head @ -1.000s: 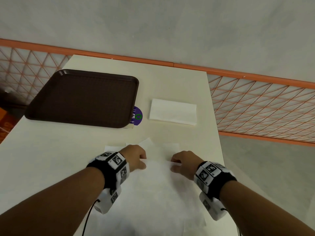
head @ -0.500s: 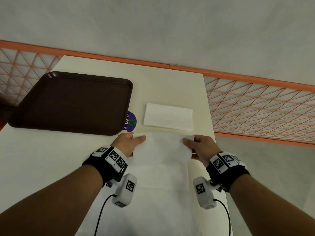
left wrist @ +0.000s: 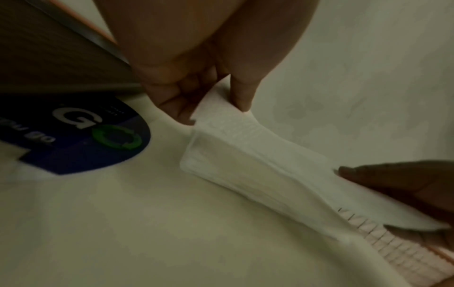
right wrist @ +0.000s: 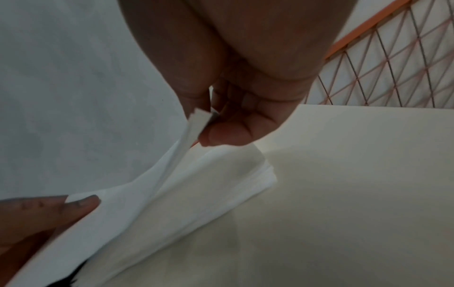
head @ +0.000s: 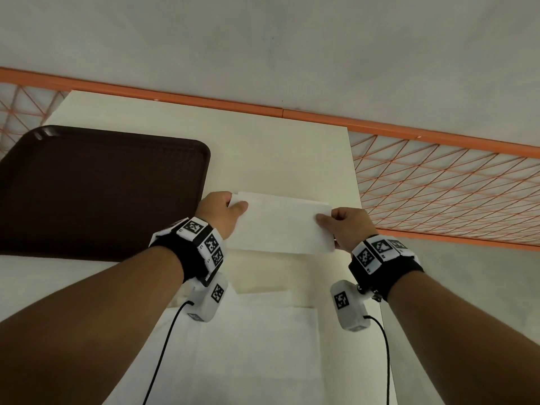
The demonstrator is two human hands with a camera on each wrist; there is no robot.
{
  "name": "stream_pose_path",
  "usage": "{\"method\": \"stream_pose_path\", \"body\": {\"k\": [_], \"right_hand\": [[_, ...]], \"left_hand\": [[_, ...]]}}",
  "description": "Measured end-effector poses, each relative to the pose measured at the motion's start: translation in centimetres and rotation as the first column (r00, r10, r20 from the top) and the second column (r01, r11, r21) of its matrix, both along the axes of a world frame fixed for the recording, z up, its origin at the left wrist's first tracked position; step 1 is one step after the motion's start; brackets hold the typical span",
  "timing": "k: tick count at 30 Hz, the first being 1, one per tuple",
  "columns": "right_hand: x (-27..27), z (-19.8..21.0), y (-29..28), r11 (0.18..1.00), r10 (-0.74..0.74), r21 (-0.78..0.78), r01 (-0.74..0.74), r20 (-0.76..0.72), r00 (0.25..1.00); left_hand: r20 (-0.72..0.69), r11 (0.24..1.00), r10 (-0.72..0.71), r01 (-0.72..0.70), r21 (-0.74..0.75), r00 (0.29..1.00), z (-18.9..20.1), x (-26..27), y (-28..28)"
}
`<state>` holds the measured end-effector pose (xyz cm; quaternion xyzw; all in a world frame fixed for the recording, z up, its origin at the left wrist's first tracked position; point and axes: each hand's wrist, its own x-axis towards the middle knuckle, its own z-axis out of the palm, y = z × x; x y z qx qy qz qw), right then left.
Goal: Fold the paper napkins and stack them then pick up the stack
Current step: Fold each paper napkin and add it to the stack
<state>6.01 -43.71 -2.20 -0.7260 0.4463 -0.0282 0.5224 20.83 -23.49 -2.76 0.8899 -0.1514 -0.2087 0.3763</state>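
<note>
Both hands are holding a folded napkin (head: 280, 226) stretched between them, just above the far part of the counter (head: 263, 147). Left hand (head: 220, 210) is pinching the napkin's left end, thumb on top and fingers (left wrist: 179, 108) curled underneath; right hand (head: 347, 226) is pinching the right end the same way, its fingers (right wrist: 228, 134) closed on the paper's edge. Left wrist view is showing another folded napkin (left wrist: 221, 167) lying flat on the counter directly beneath the held one, which is sagging toward it; whether the two are touching yet I cannot tell. Judging by this, the step in hand is laying the held napkin onto the stack. To do it well: keeping the paper lightly taut, matching corners and long edges with the piece below before letting go, lowering both ends level, and releasing both pinches together so nothing is skewing. More unfolded napkins (head: 257, 340) are lying near the person, so folding is probably not finished. Brown tray (head: 102, 185) is sitting to the left on the counter, a blue sticker (left wrist: 73, 139) just beside its edge. Hard to make out: from the head view the held napkin is covering the stack almost entirely; how many sheets lie below is unclear; wrist views are dim and blurred; the near napkins are cut off by the arms.
</note>
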Motion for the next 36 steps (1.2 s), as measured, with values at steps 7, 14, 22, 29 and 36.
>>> {"method": "stream_pose_path", "body": {"k": [7, 14, 22, 29, 36], "right_hand": [[2.3, -1.7, -2.2, 0.979, 0.033, -0.195, -0.06, -0.14, 0.99], [2.2, -3.0, -2.8, 0.952, 0.0, -0.296, -0.076, -0.251, 0.968], [2.5, -2.5, -2.0, 0.897, 0.066, -0.345, -0.276, -0.515, 0.855], [3.3, -2.1, -0.4, 0.87, 0.109, -0.348, -0.351, -0.557, 0.823], [1.5, -0.4, 0.2, 0.867, 0.056, -0.38, -0.323, -0.57, 0.82]], "left_hand": [[0.098, 0.983, -0.043, 0.025, 0.182, 0.994, -1.5, 1.9, -2.2], [0.11, 0.976, 0.045, -0.067, 0.209, 0.993, -2.9, 2.2, -2.6], [0.092, 0.822, -0.1, 0.03, 0.569, 0.991, -1.6, 1.1, -2.2], [0.073, 0.778, -0.187, 0.102, 0.62, 0.98, -0.7, 0.0, -3.3], [0.101, 0.758, -0.228, 0.111, 0.643, 0.968, 0.8, 0.1, -1.8]]}}
